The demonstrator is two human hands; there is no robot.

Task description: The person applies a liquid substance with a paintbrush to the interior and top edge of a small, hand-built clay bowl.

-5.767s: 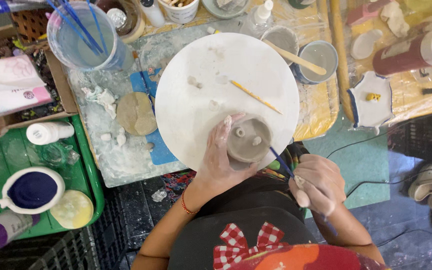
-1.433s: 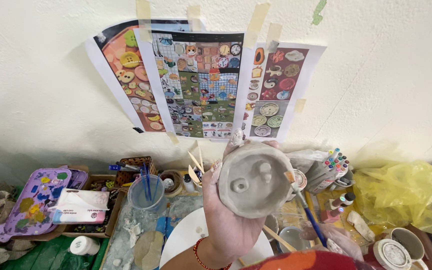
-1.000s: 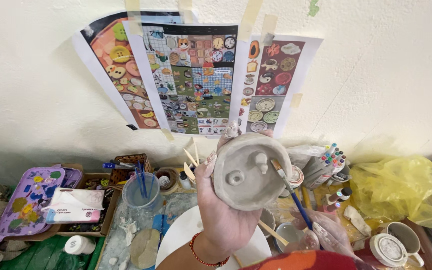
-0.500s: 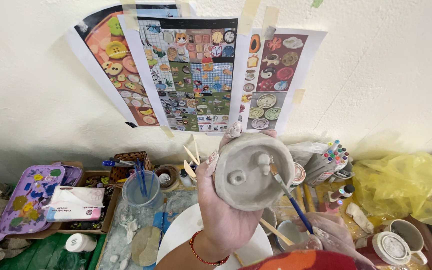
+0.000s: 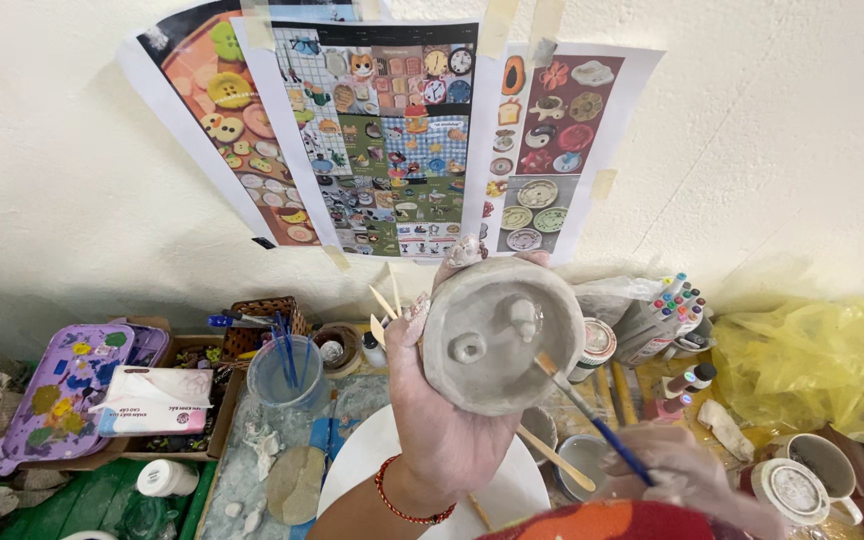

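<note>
Raw grey clay bowl (image 5: 500,335) cupped in left hand (image 5: 442,420) — unpainted so far. Right hand (image 5: 667,470) pinching brush (image 5: 592,417), bristles touching bowl's inside — smoothing apparently midway.

A thin red bracelet (image 5: 414,508) circles the left wrist, above what seems a red patterned garment (image 5: 642,520).

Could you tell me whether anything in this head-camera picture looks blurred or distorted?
Head view: the grey clay bowl in the left hand is sharp; the right hand holding the brush is smeared at the bottom edge; the wall posters fan outward, wide-lens distortion.
</note>
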